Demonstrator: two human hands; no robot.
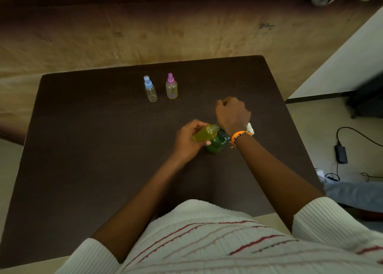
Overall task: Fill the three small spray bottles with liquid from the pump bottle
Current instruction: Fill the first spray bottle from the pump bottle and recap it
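On the dark table (87,149), my left hand (186,141) grips a small uncapped spray bottle (204,132) with yellow liquid in it, tilted so its mouth meets the top of the green pump bottle (217,144). My right hand (232,113) is closed over the top of the pump bottle and hides the pump head. Two more small spray bottles stand upright farther back: one with a blue cap (150,88) and one with a pink cap (171,86). Both look nearly clear.
A small white object (250,128) peeks out beside my right wrist. The table's right edge is close to my right arm. On the floor to the right lie a black power adapter (341,154) and cables.
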